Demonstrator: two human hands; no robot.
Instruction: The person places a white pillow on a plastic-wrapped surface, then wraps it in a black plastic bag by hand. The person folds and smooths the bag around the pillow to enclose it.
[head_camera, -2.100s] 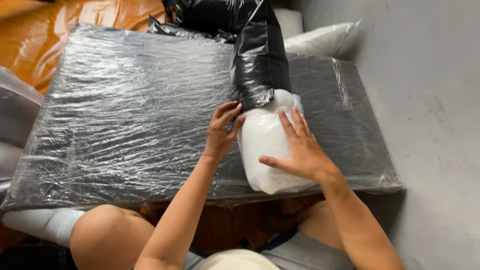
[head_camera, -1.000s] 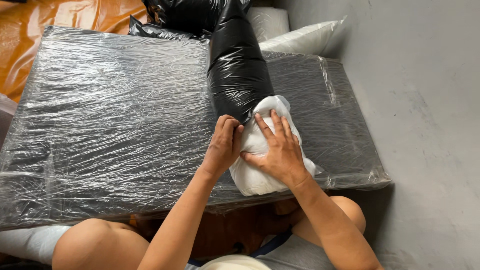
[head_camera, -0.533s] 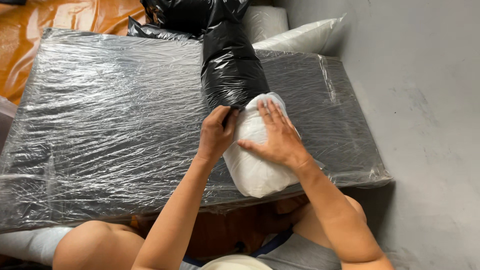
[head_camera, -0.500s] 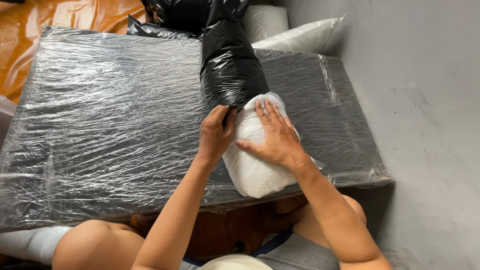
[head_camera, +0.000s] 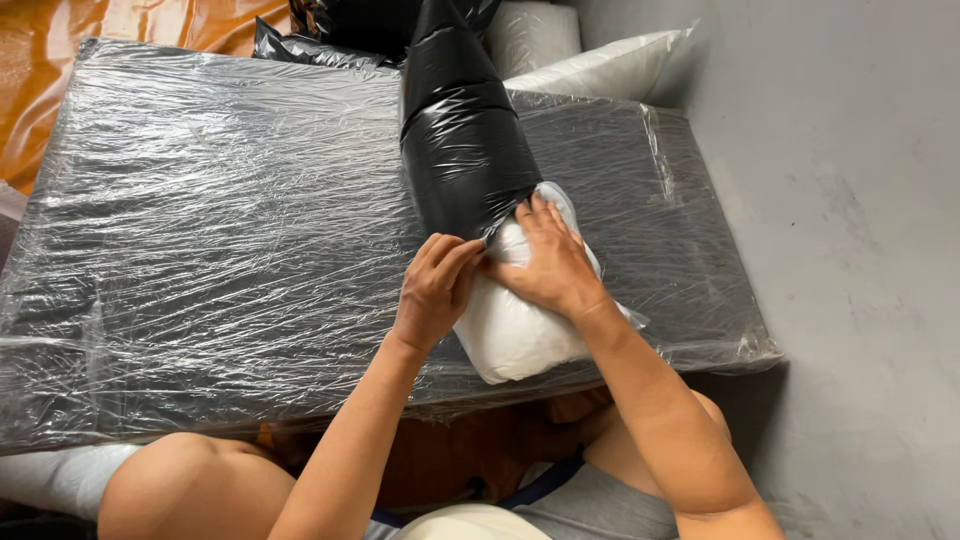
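At the left edge of the frame, orange sheeting (head_camera: 40, 80) shows behind the work surface. A large flat slab wrapped in clear film (head_camera: 220, 230) fills the left and centre of the frame; your bare knee (head_camera: 190, 485) sits below its near edge at lower left.

Centre frame: your left hand (head_camera: 435, 290) is curled, fingertips pinched onto the lower rim of the black plastic sleeve (head_camera: 460, 140) where it meets the white pillow (head_camera: 515, 335). The thumb is hidden, so you cannot tell how firm the pinch is. The pillow lies on the slab, its near end overhanging the edge toward you, its far end inside the sleeve, which runs up to the top of the frame.

Just right of centre: your right hand (head_camera: 550, 265) lies flat, fingers spread, on top of the pillow, fingertips touching the sleeve's rim; it presses rather than grips.

Upper right: two more white pillows (head_camera: 600, 70) rest against the grey wall (head_camera: 850, 200).
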